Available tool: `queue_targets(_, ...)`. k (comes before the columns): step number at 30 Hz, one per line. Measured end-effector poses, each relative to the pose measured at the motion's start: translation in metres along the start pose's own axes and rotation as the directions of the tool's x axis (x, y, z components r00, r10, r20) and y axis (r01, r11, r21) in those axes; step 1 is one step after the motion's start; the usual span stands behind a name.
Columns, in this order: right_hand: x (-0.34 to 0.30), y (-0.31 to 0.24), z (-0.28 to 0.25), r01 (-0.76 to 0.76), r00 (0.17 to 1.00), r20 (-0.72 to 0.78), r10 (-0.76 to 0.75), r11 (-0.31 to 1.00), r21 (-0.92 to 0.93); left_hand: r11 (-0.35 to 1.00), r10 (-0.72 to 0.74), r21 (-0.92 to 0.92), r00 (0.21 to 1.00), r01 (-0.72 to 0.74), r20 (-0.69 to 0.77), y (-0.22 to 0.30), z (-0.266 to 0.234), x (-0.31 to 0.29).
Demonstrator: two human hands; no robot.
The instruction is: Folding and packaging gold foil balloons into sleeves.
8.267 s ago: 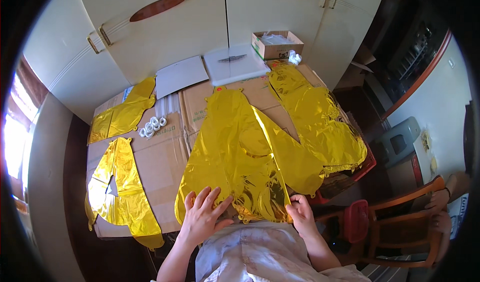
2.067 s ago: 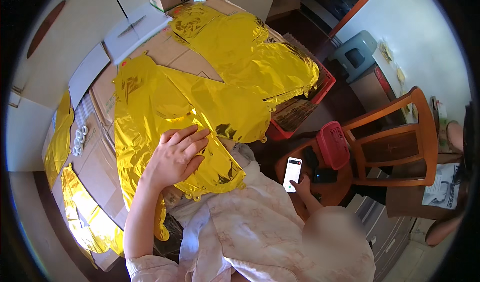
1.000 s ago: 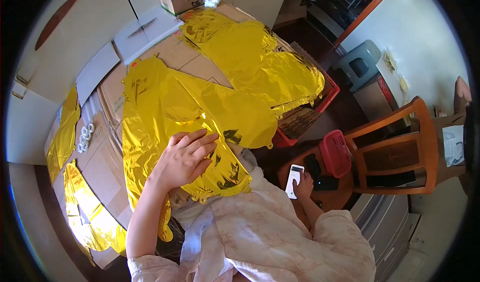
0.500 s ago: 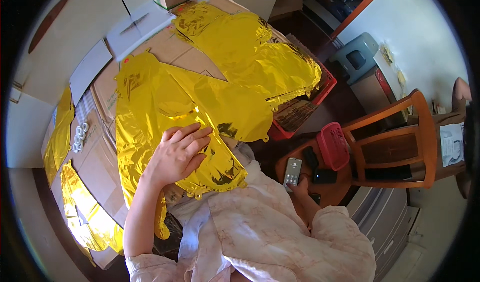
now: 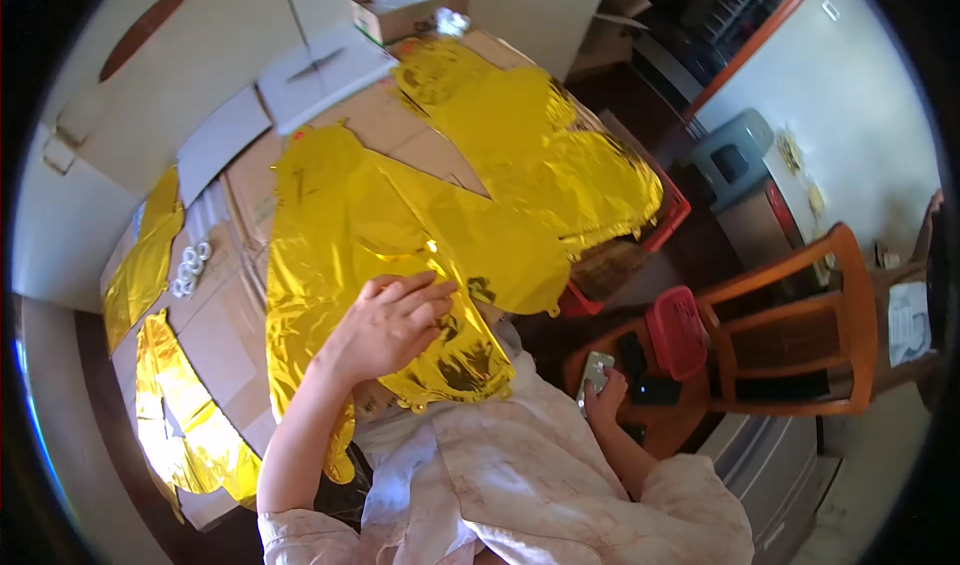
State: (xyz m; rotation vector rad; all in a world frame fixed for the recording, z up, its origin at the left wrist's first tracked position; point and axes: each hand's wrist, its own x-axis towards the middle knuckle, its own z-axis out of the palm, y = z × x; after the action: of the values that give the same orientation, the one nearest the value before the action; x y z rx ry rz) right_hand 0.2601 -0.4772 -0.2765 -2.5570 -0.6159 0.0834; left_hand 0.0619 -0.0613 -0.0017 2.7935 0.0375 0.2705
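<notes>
My left hand (image 5: 392, 325) lies on a flat gold foil balloon (image 5: 330, 225), fingers stretched out over its near part. The balloon spreads across the cardboard-covered table and hangs a little over the edge by my body. Low on the right, my right hand (image 5: 607, 399) is closed round the lower part of a smartphone (image 5: 595, 368), just above the seat of a wooden chair (image 5: 690, 395). The hand covers part of the phone's screen. A second gold foil balloon (image 5: 520, 135) lies further back on the table.
More gold foil pieces (image 5: 190, 435) lie at the table's left side, near several white tape rolls (image 5: 190, 268). An open carton (image 5: 410, 10) stands at the back. A red plastic basket (image 5: 676, 333) and a black case (image 5: 655, 391) sit on the chair. A grey-blue stool (image 5: 735, 155) stands beyond.
My view has shifted, so the scene sits lower and further right. My right hand has moved up over the phone and closed round it, and the phone is tilted. My left hand stays on the foil.
</notes>
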Motion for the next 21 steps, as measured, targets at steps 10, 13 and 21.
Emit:
queue_targets(10, 0.107, -0.278, -0.115, 0.826, 0.557, -0.248, -0.793, 0.497, 0.266, 0.998, 0.014, 0.059, 1.000, -0.013, -0.010, 0.002, -0.009, -0.004)
queue_targets(13, 0.129, -0.297, -0.117, 0.759, 0.651, -0.259, -0.714, 0.600, 0.252, 0.998, 0.018, 0.066, 0.999, -0.015, -0.041, 0.006, -0.013, -0.007)
queue_targets(21, 0.111, -0.246, -0.080, -0.082, 0.997, 0.079, 0.023, 0.365, 0.927, 0.971, -0.150, 0.168, 0.980, 0.172, -0.133, -0.007, -0.033, -0.012)
